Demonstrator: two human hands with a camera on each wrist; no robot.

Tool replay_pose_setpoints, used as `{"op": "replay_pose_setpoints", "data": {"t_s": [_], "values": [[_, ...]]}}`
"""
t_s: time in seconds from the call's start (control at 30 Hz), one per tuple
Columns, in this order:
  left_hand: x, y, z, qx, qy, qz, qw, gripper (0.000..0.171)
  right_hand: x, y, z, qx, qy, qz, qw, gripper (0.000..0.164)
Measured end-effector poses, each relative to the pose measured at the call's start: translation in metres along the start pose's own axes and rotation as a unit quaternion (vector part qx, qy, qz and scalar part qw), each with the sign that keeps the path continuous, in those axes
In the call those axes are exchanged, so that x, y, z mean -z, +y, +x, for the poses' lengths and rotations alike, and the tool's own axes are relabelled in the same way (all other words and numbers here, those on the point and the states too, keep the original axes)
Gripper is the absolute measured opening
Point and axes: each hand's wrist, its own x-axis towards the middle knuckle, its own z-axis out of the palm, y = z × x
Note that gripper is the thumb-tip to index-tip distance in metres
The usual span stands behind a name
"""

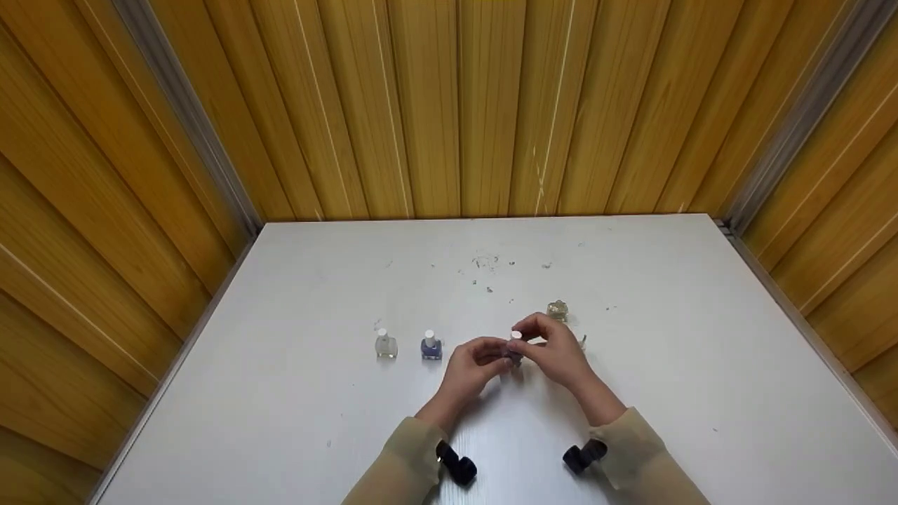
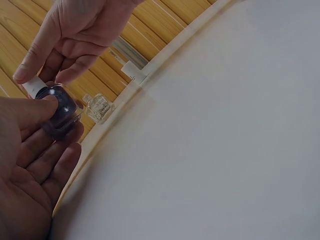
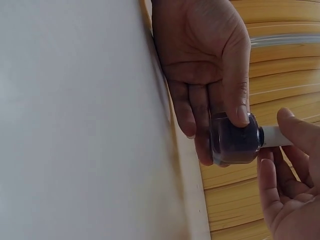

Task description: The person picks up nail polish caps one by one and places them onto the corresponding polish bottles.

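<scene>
In the head view my left hand (image 1: 471, 372) grips the glass body of a dark purple nail polish bottle (image 1: 514, 358), thumb on one side and fingers on the other. My right hand (image 1: 558, 356) pinches that bottle's white cap (image 1: 516, 336) between thumb and fingers. Both wrist views show the cap (image 3: 272, 136) on the neck of the bottle (image 2: 62, 115), which is tilted in the left wrist view. Just beyond the right hand stands an uncapped glitter nail polish bottle (image 1: 558, 310). A white cap (image 2: 132, 71) shows near it in the left wrist view.
Left of the hands, a clear nail polish bottle (image 1: 386, 346) and a blue-purple one (image 1: 431, 348) stand upright, both with white caps. Small dark marks (image 1: 485, 261) dot the white table (image 1: 280, 393) farther back. Wood-patterned walls (image 1: 456, 105) enclose its back and sides.
</scene>
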Motion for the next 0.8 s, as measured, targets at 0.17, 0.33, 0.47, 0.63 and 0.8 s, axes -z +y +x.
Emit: {"op": "replay_pose_setpoints", "data": {"t_s": [0.17,0.33,0.47,0.63,0.8], "values": [[-0.0001,0.0008,0.0005,0.011,0.003,-0.011,0.9999,0.029,0.0046,-0.0013,0.0001,0.018,-0.034,0.010,0.999,0.037],[-0.0003,0.0002,0.0014,0.008,0.005,-0.017,0.9998,0.029,0.0075,-0.0013,-0.0003,0.042,-0.073,0.031,0.996,0.033],[-0.0003,0.0004,0.0010,0.006,0.004,-0.024,0.9997,0.030,0.0071,-0.0001,0.0000,0.045,-0.077,0.040,0.995,0.030],[0.0005,0.0001,0.0005,0.000,0.002,-0.028,0.9996,0.030,0.0058,0.0012,0.0005,0.042,-0.062,0.041,0.996,0.027],[0.0009,0.0003,-0.0005,0.001,-0.001,-0.019,0.9998,0.028,0.0034,-0.0006,-0.0008,0.017,-0.029,0.030,0.999,0.024]]}}
